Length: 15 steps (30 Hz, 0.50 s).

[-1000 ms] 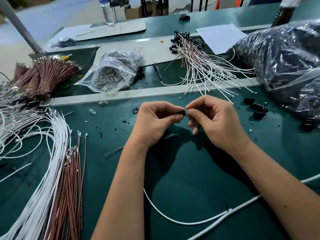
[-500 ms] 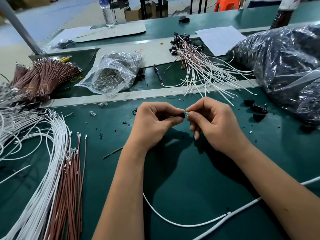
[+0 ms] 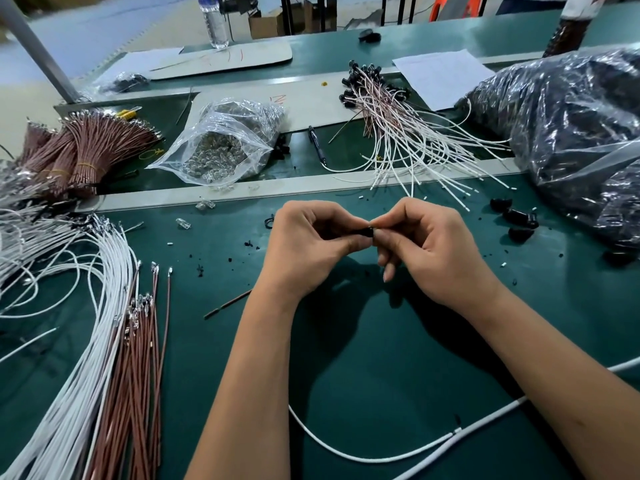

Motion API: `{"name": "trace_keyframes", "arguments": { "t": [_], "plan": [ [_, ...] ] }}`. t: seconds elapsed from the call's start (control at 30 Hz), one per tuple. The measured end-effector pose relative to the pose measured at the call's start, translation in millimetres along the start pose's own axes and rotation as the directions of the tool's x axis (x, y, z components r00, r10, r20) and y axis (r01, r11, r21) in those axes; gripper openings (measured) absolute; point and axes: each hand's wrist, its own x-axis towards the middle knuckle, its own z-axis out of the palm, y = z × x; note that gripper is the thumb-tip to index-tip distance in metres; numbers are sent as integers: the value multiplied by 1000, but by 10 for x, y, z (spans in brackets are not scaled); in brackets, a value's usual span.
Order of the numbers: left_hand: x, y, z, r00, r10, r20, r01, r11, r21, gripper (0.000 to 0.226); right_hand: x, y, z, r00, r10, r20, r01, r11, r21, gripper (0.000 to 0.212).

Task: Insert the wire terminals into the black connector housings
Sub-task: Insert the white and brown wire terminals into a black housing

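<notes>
Fingertips meet at frame centre: we pinch a black connector housing (image 3: 363, 232) in our left hand (image 3: 304, 251), and our right hand (image 3: 433, 247) pinches its end, fingers curled. White wires (image 3: 104, 306) and brown wires (image 3: 138, 358) lie lower left on the green table (image 3: 381, 358); finished harnesses (image 3: 398, 133) sit upper right.

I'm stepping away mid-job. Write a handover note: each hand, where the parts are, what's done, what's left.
Left hand pinches a black connector housing; right hand pinches at its open end, fingertips meeting. Whether the terminal is seated is hidden.
Done: finished assemblies piled behind the hands, across the grey rail.
Left: loose white wires and brown wires at left; spare housings at right; white wire running under the forearms.
</notes>
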Motion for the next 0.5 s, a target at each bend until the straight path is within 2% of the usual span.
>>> {"name": "trace_keyframes", "arguments": {
  "t": [0.13,0.3,0.5],
  "plan": [
    [8,-10,20,1000,-6,-22,4,997,-80,21,37,-35,-22,994,96,-53,-81,968,236,5],
    [6,-33,23,1000,-13,1,13,997,-71,21,37,-79,-45,989,147,-6,-140,952,271,6],
    [-10,-29,53,1000,9,3,-8,982,-190,24,41,-101,-72,988,138,66,-152,909,387,6]
  ]
}}
